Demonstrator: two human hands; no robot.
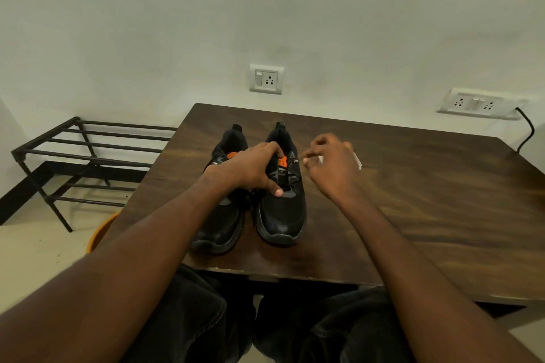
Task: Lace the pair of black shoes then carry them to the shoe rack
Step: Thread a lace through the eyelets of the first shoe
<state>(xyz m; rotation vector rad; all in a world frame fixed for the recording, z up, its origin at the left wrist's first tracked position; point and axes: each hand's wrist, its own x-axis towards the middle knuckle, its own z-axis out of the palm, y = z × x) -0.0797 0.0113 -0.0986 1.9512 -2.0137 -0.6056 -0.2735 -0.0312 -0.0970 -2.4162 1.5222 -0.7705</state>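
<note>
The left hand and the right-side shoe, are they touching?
Touching. The head view shows the left hand gripping the right-side shoe, thumb pressed on its top.

A dark wooden table [413, 200] stands against a plain pale wall [265, 9]. Two socket plates sit on that wall: a single one [266, 79] and a wider one [479, 104] with a black cable [528, 132]. Something orange, perhaps a tub [101, 231], rests on the pale floor [38, 250].

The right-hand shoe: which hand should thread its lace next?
Probably the right hand: it hovers free beside the right-hand shoe, fingers pinched on something blurred, while the left hand grips that shoe's tongue area, steadying it.
</note>
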